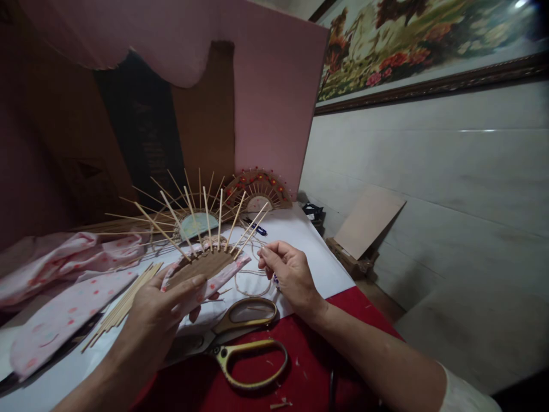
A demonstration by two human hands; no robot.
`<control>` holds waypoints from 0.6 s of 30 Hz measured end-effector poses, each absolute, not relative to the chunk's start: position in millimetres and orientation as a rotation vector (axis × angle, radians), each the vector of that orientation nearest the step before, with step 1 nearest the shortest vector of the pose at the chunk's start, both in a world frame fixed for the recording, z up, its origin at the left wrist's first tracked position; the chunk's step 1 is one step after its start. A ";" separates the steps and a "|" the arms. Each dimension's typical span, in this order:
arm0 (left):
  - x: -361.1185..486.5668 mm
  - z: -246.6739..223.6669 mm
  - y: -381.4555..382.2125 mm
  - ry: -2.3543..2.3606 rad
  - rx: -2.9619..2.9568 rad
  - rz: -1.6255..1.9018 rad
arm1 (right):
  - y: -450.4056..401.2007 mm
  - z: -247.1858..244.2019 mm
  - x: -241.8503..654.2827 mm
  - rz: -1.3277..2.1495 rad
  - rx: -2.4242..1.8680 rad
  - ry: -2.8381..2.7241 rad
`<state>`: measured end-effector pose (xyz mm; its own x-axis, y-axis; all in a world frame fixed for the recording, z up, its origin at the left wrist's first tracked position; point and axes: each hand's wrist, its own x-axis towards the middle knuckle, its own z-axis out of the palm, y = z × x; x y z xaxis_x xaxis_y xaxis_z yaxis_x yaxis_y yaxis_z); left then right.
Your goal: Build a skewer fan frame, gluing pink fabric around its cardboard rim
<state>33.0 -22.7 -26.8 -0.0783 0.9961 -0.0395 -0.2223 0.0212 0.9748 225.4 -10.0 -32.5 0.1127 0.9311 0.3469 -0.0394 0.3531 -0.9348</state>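
Note:
My left hand point(165, 306) grips a half-round brown cardboard piece point(201, 266) edged with pink dotted cloth. Thin wooden sticks point(221, 220) fan upward from its curved edge. To the right of this piece is my right hand point(289, 272), its thumb and index finger pinched together; what they hold is too small to make out. A loop of beige cord point(253, 283) lies on the white surface beside that hand. Below both hands rest large scissors point(253, 343) with yellowish handles.
Loose sticks point(122, 306) and pink dotted cloth point(71, 320) lie at the left. Behind are a fan frame with a light-blue centre point(199, 226) and a fan with red flowers point(259, 183). A pink-and-brown cardboard panel point(274, 97) stands behind the table; red cloth point(317, 355) covers its front.

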 end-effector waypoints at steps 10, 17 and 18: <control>34.4 -23.9 -22.2 1.147 0.948 1.348 | -10.2 -35.6 225.4 0.933 -0.886 -1.132; 33.2 -26.3 -20.8 1.160 0.956 1.340 | -13.3 -32.4 224.2 0.834 -0.946 -1.258; 33.2 -26.4 -20.6 1.158 0.958 1.337 | -13.4 -32.9 224.2 0.838 -0.944 -1.244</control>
